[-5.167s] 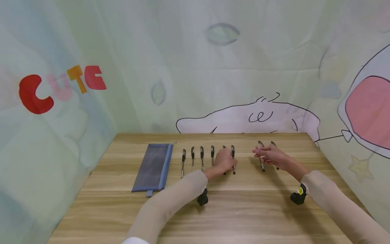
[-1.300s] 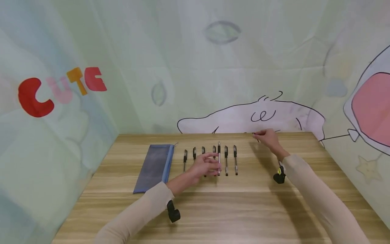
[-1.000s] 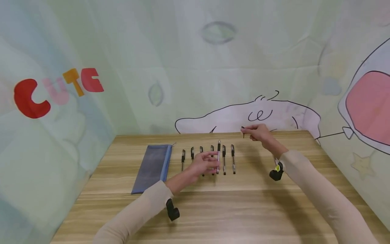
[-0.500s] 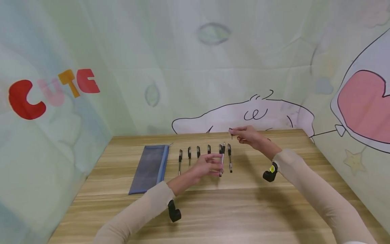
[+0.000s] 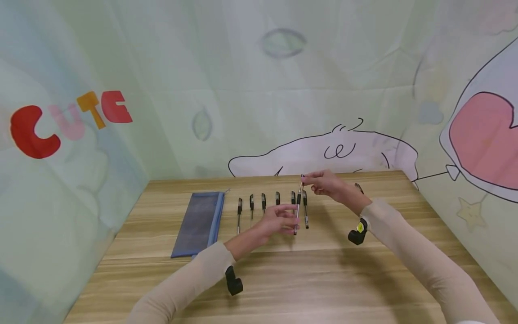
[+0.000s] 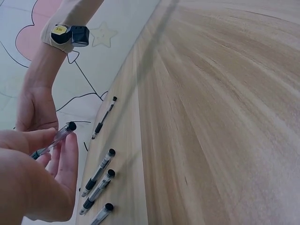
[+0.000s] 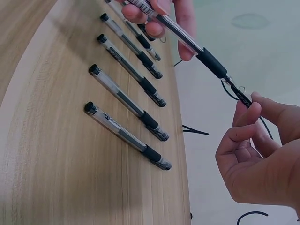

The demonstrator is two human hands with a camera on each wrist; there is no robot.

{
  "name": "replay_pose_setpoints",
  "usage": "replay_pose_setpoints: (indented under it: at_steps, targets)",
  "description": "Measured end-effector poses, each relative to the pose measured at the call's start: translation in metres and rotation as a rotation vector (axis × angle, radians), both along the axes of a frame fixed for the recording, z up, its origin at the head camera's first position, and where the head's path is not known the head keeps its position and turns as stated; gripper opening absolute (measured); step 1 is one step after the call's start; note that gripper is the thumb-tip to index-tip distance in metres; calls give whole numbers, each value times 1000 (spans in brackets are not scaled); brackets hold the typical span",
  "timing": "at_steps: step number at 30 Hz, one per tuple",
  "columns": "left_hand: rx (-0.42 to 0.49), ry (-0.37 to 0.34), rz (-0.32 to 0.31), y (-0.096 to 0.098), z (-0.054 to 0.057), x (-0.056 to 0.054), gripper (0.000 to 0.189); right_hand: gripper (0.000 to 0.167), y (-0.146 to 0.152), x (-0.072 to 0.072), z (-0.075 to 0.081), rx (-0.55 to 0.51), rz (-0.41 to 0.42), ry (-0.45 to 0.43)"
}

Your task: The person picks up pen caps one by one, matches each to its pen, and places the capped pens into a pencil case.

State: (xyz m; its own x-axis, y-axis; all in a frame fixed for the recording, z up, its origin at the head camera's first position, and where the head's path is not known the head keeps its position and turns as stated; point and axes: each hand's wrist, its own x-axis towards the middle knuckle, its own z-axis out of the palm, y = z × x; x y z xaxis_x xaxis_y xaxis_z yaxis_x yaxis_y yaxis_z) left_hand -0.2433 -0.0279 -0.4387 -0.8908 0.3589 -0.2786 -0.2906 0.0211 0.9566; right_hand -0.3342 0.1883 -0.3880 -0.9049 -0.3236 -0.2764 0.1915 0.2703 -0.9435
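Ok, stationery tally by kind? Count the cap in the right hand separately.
Pens: 8 (6 row pens; 1 held pen in left hand; 1 stray pen, partly hidden)
Mesh pouch: 1
Separate cap, right hand: 1
Total: 10

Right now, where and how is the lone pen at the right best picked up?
Probably mid-barrel, from straight above, pinching its two long sides: the lone pen is slim, lies flat on the table and sits apart from the row of pens. The right hand is nearer, though it pinches a pen cap.
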Motion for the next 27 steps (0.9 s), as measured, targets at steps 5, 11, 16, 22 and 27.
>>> replay_pose_setpoints:
  at_steps: [5, 11, 16, 22, 27]
  targets:
    - [-9, 20, 4, 0, 1, 0, 55, 43, -1, 3, -2, 8, 7, -4]
    - [22, 19, 5, 1, 2, -1, 52, 42, -3, 7, -2, 15, 34, -18]
    - [36, 8, -5, 2, 4, -2, 51, 48, -4, 8, -1, 7, 45, -16]
    - [9, 13, 17, -1, 3, -3, 52, 45, -8, 9, -3, 10, 63, -2]
    - [-11, 18, 53, -5, -2, -1, 51, 44, -15, 13, -9, 23, 52, 11]
